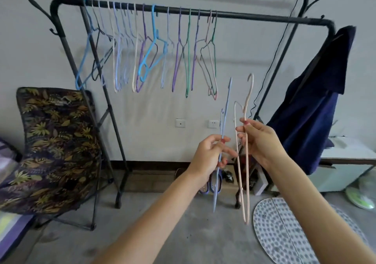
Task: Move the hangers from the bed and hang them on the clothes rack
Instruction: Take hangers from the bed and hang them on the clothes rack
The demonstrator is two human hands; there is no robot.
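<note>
A black clothes rack [254,17] stands against the wall, with several coloured hangers [154,45] hung along the left half of its front bar. My left hand [209,153] is shut on blue hangers [225,111], seen edge-on, hooks pointing up. My right hand [258,139] is shut on pale pink hangers [247,182], also edge-on and upright. Both hands are in front of the rack, below the bar's bare right half. The bed is only a sliver at the left edge.
A folding chair [55,141] with a leaf-print seat stands at the left. A dark blue garment [313,105] hangs on the rack's right end. Slippers [211,182] lie under the rack, a patterned mat [289,233] on the floor at right, a white box [350,162] beyond.
</note>
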